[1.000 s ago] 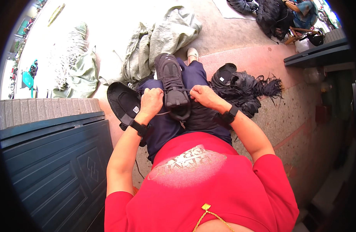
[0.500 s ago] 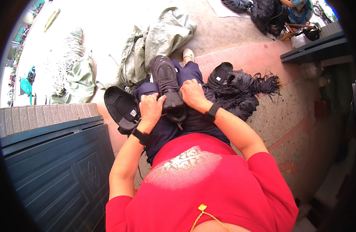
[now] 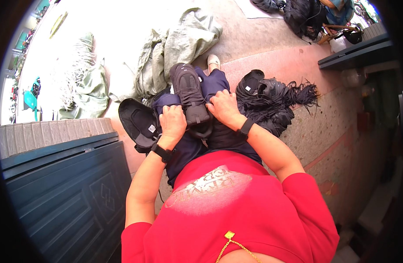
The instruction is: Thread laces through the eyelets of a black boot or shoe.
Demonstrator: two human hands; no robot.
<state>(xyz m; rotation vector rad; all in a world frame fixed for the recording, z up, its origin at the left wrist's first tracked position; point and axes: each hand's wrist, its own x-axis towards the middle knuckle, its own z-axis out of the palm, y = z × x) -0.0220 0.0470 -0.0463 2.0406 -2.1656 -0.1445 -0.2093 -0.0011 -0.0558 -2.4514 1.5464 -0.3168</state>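
I view a black lace-up sneaker [image 3: 188, 87]; at its seven o'clock, the left hand [image 3: 173, 122], at four, the right hand [image 3: 226, 107], fingers curled, any lace-hold indeterminable.

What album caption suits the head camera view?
Left hand and right hand on either side of a dark laced shoe, above blue trousers.

A black lace-up sneaker [image 3: 191, 87] with a mesh-panelled toe sits upper side up between the legs of the dark-blue trousers [image 3: 216, 83], toe pointing away from their waist.
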